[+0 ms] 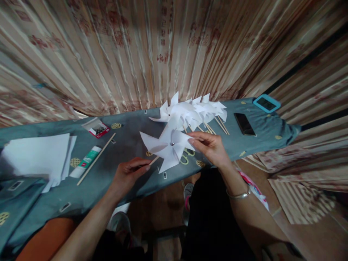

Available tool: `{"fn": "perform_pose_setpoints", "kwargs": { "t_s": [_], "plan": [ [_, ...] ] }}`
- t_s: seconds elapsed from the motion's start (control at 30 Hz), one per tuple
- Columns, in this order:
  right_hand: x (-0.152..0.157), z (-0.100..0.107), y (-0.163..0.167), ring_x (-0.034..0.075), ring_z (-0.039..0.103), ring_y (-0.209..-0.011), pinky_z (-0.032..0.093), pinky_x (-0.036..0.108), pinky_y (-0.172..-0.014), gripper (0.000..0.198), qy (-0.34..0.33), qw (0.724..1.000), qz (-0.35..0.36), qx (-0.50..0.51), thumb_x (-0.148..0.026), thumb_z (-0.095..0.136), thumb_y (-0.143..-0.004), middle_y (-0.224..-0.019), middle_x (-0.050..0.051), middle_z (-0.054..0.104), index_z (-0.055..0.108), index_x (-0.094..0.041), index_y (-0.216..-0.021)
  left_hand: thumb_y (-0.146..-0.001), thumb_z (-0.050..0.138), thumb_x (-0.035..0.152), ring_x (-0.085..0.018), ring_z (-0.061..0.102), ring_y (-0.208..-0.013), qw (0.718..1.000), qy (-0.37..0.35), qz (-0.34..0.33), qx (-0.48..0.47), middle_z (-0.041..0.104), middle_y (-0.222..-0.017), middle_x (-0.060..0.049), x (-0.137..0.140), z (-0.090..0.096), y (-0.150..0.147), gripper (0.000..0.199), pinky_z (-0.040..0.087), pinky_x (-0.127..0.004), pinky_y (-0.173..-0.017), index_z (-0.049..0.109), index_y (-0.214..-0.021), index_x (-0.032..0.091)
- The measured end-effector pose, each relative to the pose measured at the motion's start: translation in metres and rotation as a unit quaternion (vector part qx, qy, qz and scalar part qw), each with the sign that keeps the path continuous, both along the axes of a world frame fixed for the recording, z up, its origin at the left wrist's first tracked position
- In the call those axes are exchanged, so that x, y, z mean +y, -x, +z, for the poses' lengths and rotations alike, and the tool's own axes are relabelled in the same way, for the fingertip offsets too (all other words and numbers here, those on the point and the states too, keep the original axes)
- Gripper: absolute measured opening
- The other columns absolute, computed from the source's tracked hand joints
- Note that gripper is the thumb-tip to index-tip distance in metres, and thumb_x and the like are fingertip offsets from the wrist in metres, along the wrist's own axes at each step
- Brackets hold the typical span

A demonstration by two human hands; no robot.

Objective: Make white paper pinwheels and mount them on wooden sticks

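Clock centred on the held pinwheel. White folded-paper pinwheel [168,149] is up in both hands, over the near half of the table. Left hand [132,171], 8 o'clock: thumb and fingers closed in a pinch on its thin pale wooden stick [154,160]. Right hand [208,144], 3 o'clock: thumb and fingertips together on a blade tip, light by the look of it.

Risks, my read:
- Right pinch pulls too hard: blade creases or tears at the small round silver pin head [172,144].
- Stick twists in left fingers: hub skews, blades rub the stick.
- Pinwheel drifts to 1 o'clock: snags the row of white paper pinwheels [190,112]. They overlap in view; can't tell if touching.
- Scissors with yellow-green loop handles [187,156], 4 o'clock, partly hidden: could catch a blade if lowered there.
- Small red-and-clear box of pins [99,129], between 9 and 10, looks open: a sleeve or knock spills it.

Surface: grey-green cloth [130,143] with yellow spotted ovals, bunched at 8. White-and-green glue tube [86,162], loose stick and white paper stack [35,156] toward 9. Black phone [244,124] between 2 and 3.

Room: beige pleated curtain with reddish print [146,54] at 12, brown tiled floor [261,177] at 4.
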State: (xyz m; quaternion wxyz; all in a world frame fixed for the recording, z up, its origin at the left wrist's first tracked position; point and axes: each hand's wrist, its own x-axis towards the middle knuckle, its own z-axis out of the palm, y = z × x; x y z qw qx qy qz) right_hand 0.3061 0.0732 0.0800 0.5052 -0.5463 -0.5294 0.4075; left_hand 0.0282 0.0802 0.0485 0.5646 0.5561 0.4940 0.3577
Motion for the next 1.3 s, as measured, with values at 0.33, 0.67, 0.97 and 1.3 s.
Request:
{"fn": "perform_pose_setpoints", "kwargs": {
  "t_s": [0.33, 0.67, 0.97, 1.3],
  "plan": [
    [0.002, 0.0, 0.006, 0.014, 0.066, -0.064, 0.051, 0.025, -0.058, 0.027, 0.024, 0.998, -0.009, 0.051, -0.038, 0.083, -0.065, -0.076, 0.003, 0.076, 0.078, -0.021, -0.085, -0.062, 0.08, 0.031, -0.015, 0.06, -0.072, 0.996, 0.052, 0.022, -0.063, 0.072, -0.079, -0.002, -0.002, -0.009, 0.0, 0.018, 0.046, -0.024, -0.068, 0.08, -0.077, 0.022],
    [0.006, -0.001, 0.014, 0.013, 0.066, -0.061, 0.052, 0.026, -0.059, 0.03, 0.051, 0.992, 0.003, 0.115, -0.039, 0.086, -0.059, -0.071, 0.001, 0.076, 0.078, -0.021, -0.081, -0.052, 0.086, 0.021, -0.012, 0.063, -0.071, 0.96, 0.196, 0.062, -0.189, 0.074, -0.078, -0.003, -0.007, -0.007, -0.007, 0.03, 0.052, -0.023, -0.071, 0.079, -0.082, 0.021],
    [0.007, 0.0, 0.017, 0.012, 0.064, -0.059, 0.05, 0.025, -0.057, 0.03, 0.057, 0.991, 0.007, 0.117, -0.041, 0.085, -0.061, -0.067, 0.001, 0.074, 0.078, -0.02, -0.081, -0.047, 0.088, 0.019, -0.013, 0.067, -0.072, 0.951, 0.201, 0.094, -0.217, 0.077, -0.076, -0.002, -0.007, -0.003, -0.012, 0.031, 0.053, -0.023, -0.075, 0.079, -0.077, 0.02],
    [0.01, 0.003, 0.018, 0.011, 0.061, -0.056, 0.048, 0.023, -0.055, 0.031, 0.051, 0.992, -0.022, 0.113, -0.044, 0.086, -0.059, -0.066, -0.001, 0.073, 0.077, -0.02, -0.078, -0.05, 0.088, 0.022, -0.017, 0.068, -0.08, 0.964, 0.159, 0.118, -0.18, 0.078, -0.09, -0.005, -0.004, -0.006, -0.01, 0.035, 0.053, -0.029, -0.08, 0.079, -0.083, 0.02]
  ]
}}
